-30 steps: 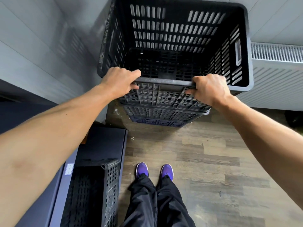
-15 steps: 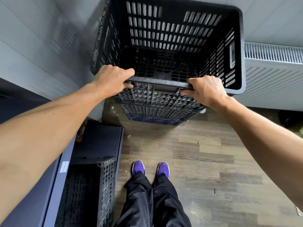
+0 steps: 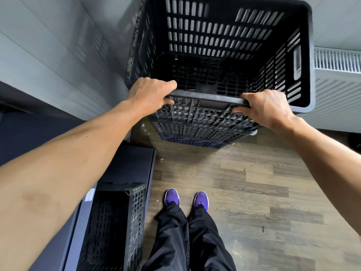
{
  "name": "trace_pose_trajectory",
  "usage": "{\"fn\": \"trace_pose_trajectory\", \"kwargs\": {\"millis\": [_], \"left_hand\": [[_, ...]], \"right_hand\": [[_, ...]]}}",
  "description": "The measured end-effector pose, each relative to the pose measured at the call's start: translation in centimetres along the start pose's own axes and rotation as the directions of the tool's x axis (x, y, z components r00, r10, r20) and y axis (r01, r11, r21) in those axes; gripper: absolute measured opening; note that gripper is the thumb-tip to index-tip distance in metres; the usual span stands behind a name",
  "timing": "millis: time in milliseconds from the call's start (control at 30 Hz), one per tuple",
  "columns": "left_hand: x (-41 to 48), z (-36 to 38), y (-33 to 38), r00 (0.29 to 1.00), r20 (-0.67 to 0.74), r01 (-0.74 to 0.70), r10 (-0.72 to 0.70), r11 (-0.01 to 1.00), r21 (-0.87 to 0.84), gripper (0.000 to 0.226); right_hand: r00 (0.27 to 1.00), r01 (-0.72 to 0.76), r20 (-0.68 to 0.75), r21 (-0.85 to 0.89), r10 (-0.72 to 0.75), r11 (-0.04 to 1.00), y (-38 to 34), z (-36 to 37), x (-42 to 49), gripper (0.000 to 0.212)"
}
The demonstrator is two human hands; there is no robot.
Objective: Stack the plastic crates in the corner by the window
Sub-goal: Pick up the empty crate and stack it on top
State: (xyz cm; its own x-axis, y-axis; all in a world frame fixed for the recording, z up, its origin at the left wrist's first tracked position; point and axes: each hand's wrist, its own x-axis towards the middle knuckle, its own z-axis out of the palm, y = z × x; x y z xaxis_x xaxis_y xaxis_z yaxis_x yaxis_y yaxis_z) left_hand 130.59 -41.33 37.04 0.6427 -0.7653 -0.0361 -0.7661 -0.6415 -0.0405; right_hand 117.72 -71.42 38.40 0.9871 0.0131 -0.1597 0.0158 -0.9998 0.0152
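Observation:
A black slotted plastic crate point(image 3: 218, 36) tops a stack in the room corner. Under it I see another dark crate point(image 3: 203, 132), and a blue one point(image 3: 191, 142) at the floor. My left hand point(image 3: 150, 94) grips the near rim of the top crate at its left end. My right hand point(image 3: 267, 108) grips the same rim at its right end. The top crate is empty inside. A further black crate point(image 3: 134, 218) lies on a dark blue bench point(image 3: 134, 163) at my lower left.
Grey walls meet behind the stack. A white radiator point(image 3: 336, 83) stands right of the crates, close to the top crate's side. Wood-look floor point(image 3: 254, 192) stretches in front, with my two purple shoes point(image 3: 186, 198) on it.
Both hands keep their grip on the top crate's near rim. The crate sits a little further left in view than a second ago, and the view has shifted slightly.

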Motion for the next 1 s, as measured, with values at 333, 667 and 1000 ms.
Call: {"fn": "trace_pose_trajectory", "kwargs": {"millis": [333,667,1000], "left_hand": [[0.4,0.2,-0.2,1.0,0.014,0.005,-0.005,1.0,0.003,0.036],[-0.5,0.8,-0.1,0.999,0.018,0.049,-0.049,0.999,-0.013,0.037],[0.3,1.1,-0.1,0.997,0.032,0.064,-0.064,0.998,0.003,0.037]], "right_hand": [[0.999,-0.014,0.031,0.009,0.013,1.0,-0.3,-0.2,0.2,0.046],[0.999,0.01,0.042,0.044,-0.011,0.999,-0.5,-0.1,-0.3,0.037],[0.995,0.017,0.094,0.032,-0.02,0.999,0.0,-0.3,0.5,0.042]]}}
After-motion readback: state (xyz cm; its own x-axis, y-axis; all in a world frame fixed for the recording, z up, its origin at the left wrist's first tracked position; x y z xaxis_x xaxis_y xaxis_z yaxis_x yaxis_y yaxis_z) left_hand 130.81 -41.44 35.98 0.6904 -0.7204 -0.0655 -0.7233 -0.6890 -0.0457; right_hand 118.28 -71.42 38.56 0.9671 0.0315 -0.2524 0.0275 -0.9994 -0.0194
